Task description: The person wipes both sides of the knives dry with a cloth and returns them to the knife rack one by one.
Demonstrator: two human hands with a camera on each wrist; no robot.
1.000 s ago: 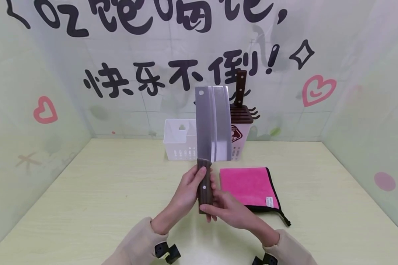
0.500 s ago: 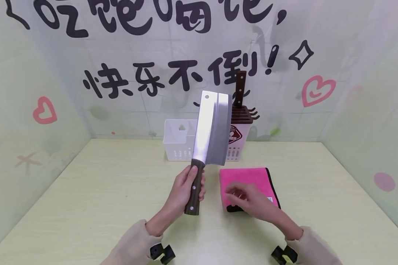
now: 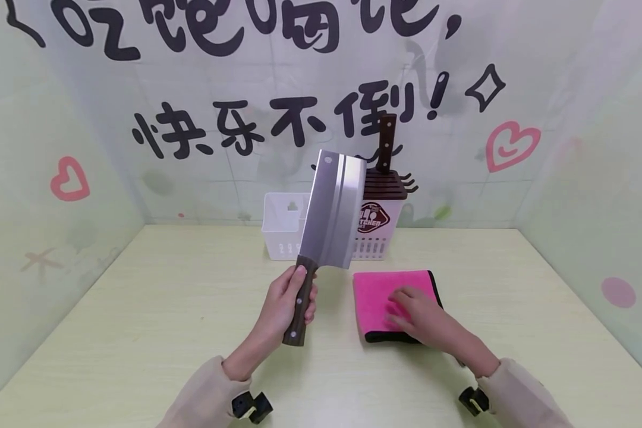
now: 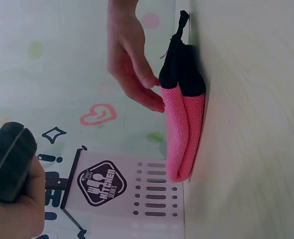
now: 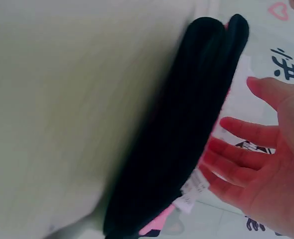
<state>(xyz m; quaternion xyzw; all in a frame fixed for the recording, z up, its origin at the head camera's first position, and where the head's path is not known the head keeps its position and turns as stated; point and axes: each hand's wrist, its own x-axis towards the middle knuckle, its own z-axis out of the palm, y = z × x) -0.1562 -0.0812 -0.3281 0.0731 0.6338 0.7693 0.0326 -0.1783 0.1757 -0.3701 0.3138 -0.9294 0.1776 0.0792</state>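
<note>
Gripping in the left hand [image 3: 278, 301] the dark riveted handle [image 3: 300, 301] of a broad silver metal cleaver [image 3: 329, 214], raised and tilted rightward. Holding the right hand [image 3: 425, 316] loosely spread over a folded pink black-edged cloth [image 3: 373, 301] on the pale wood-grain table [image 3: 166, 297]; cannot tell if touching. Facing a white perforated plastic knife holder [image 3: 373, 217] behind.

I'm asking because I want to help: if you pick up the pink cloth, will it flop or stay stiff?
The pink cloth would probably flop open, since it looks simply folded over. Its fuzzy surface suggests it shouldn't be slippery. Lying flat, it probably won't roll or tip.
</note>
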